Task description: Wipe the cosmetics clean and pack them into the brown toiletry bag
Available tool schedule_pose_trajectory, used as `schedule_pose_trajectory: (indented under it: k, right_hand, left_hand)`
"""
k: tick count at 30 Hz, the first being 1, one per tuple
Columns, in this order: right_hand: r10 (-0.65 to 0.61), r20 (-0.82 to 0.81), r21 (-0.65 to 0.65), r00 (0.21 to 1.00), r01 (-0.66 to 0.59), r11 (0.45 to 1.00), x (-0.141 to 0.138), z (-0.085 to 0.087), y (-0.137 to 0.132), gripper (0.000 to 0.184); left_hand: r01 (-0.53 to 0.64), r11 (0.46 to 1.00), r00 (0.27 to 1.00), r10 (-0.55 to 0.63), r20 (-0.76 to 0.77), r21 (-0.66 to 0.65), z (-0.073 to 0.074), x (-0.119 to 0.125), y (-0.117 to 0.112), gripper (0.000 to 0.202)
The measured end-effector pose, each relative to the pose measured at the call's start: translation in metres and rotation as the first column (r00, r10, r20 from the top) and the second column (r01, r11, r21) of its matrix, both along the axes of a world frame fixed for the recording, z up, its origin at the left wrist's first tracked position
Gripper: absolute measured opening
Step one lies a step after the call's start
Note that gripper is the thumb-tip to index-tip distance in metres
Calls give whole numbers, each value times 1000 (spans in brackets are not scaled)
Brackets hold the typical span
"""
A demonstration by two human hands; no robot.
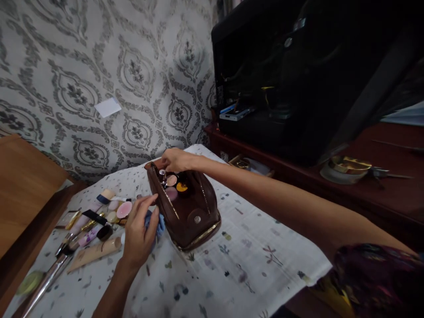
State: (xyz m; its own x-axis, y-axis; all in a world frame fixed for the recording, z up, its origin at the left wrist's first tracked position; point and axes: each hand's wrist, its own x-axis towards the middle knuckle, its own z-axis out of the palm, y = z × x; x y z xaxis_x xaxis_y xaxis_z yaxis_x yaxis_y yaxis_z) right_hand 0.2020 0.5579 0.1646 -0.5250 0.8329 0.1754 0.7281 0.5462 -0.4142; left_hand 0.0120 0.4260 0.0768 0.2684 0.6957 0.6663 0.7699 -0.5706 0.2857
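A brown zip pouch [188,212] lies unzipped on the printed cloth, with several round cosmetic pots and compacts inside, among them a yellow one [182,187] and a pinkish one [171,180]. My right hand [177,160] reaches over to the pouch's far end, its fingers curled down at the opening. Their tips are hidden, so what they hold is unclear. At the pouch's left side is my left hand [141,227], fingers bent around a crumpled blue cloth [159,224] and a fingertip at the pouch's edge. Part of that cloth is hidden behind the hand.
Left of the pouch lie loose cosmetics: a beige tube [96,255], a pink round pot [124,210], a black-capped item [94,217] and a long silver-handled brush [49,282]. A dark screen [281,88] stands on a reddish cabinet [394,185] at right, with a gold tape roll [350,165].
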Motion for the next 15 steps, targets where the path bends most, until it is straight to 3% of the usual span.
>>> schedule_pose_trajectory:
  k: [4,8,11,15]
  right_hand:
    - [-34,-182,199,983,71,977,21,-2,-32,20]
    - [2,-427,202,904,93,975,38,-19,-80,44]
    - [151,-573,229,806,-20,973,41,-38,-119,40]
    - [311,-639,218,704,-223,950,25,-68,-159,25]
  left_hand:
    - [-49,998,996,52,74,-41,0,-22,-4,26]
    - [-163,979,954,189,231,-125,-3,-57,-5,28]
    - [-271,939,866,334,371,-213,-9,-91,-5,31]
    - [-341,882,749,463,474,-324,-25,-129,-5,33]
